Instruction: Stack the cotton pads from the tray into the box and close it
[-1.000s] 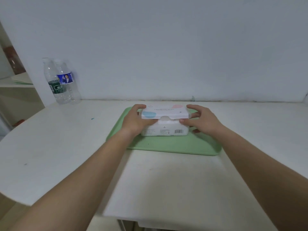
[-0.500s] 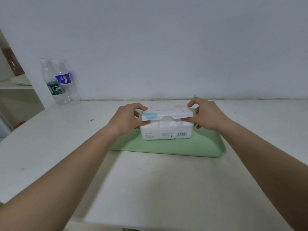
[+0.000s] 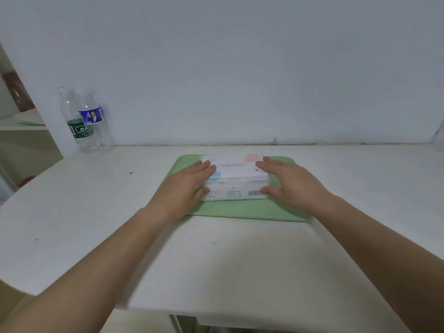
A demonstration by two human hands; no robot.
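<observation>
Two clear plastic water bottles (image 3: 86, 121) are standing far left on the white tabletop (image 3: 240, 255). Our left hand (image 3: 185, 188) is pressing straight-fingered on the white lidded cotton-pad box (image 3: 236, 186) sitting on the light green plastic tray (image 3: 240, 210); our right hand (image 3: 293, 183) is doing likewise.

Left hand (image 3: 185, 188) hides the box's (image 3: 236, 187) left end and some tray (image 3: 245, 210) edge. Box's front print too small to read.

bottles (image 3: 86, 121) (far left) stand clear of tray (image 3: 240, 210).
</observation>
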